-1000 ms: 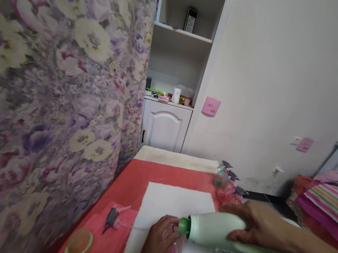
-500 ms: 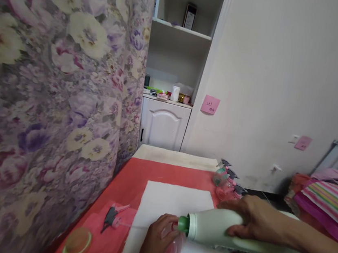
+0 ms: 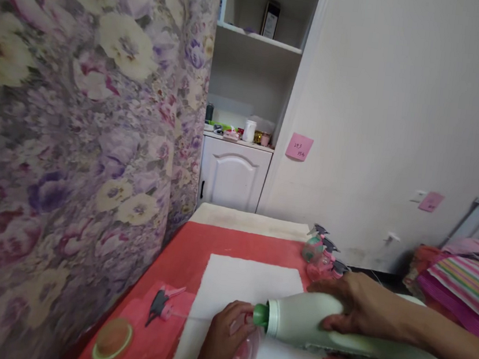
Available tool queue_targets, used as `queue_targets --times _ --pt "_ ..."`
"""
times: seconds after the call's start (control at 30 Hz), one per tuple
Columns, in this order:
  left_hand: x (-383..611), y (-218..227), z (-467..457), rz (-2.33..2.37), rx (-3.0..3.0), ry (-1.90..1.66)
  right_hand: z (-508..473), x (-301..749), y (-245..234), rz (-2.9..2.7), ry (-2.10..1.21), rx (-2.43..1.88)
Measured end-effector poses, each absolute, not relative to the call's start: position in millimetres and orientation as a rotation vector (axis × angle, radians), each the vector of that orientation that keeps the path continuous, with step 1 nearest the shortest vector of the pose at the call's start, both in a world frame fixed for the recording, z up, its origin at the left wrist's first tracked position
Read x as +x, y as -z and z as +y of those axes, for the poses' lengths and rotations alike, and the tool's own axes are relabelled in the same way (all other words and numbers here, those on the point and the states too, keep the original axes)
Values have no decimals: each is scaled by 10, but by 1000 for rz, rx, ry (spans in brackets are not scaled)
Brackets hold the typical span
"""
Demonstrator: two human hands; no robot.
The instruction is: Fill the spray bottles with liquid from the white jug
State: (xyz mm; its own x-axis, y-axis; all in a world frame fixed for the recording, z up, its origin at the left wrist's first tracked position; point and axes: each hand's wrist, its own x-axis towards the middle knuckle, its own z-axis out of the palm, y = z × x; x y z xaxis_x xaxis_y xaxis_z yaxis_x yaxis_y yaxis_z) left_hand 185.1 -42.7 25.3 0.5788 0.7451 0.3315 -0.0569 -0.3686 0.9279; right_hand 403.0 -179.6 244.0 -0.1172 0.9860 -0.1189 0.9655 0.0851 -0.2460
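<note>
My right hand (image 3: 358,310) is wrapped round a large pale green jug (image 3: 304,321), tipped almost level with its mouth toward the left. The jug's green spout (image 3: 260,315) meets the neck of a small clear pink bottle (image 3: 245,352) standing on white paper. Fingers of my left hand (image 3: 225,332) close round that bottle's neck. Whether liquid is flowing cannot be made out. Left of the paper lies a spray head (image 3: 158,306), grey and pink, its thin tube reaching toward my left hand. A round cap (image 3: 113,340) with a pale green rim rests nearer the front.
Several small spray bottles (image 3: 321,259) with grey triggers stand at the table's right edge. White paper (image 3: 249,277) covers part of the red tabletop (image 3: 178,253). A floral curtain (image 3: 97,127) hangs along the left, and a white cabinet (image 3: 235,173) stands behind.
Both hands, the jug and the pink bottle hold nearly the same places. The whole view has shifted very slightly.
</note>
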Motion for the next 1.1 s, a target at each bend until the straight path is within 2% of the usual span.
queue_targets --times 1.1 --pt "1853 -285 -436 570 1750 -935 -1789 4083 -2423 -2338 -320 -2036"
